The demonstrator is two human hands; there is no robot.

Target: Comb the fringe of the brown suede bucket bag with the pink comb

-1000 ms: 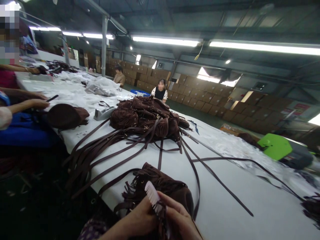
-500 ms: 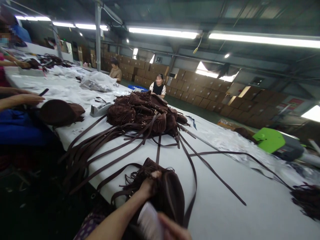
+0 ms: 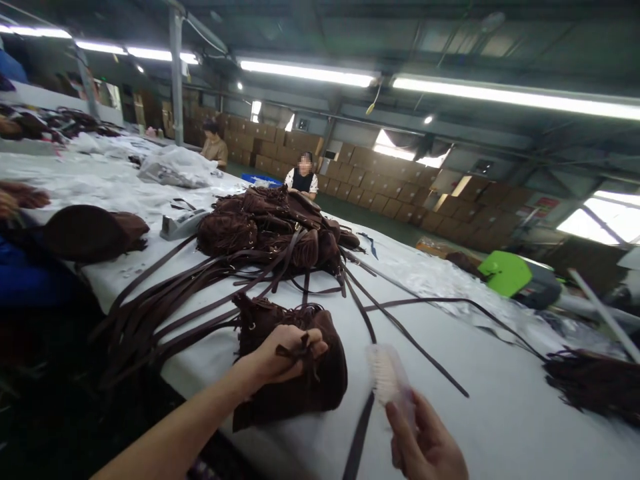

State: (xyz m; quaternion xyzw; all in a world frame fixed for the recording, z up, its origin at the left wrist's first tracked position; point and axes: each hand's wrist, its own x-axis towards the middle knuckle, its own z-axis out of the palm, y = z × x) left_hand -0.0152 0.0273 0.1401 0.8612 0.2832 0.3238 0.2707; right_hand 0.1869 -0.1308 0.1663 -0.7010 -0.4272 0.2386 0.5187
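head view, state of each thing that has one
left hand: closed on the bag's drawstring
bag: lying on the table, cinched at the top
right hand: gripping the brush, off the bag
brush: bristles up, touching nothing
pile of bags: heaped, straps trailing over the table edge
table: covered in white

Brown suede fringe bag lying on table edge; white brush raised beside it.
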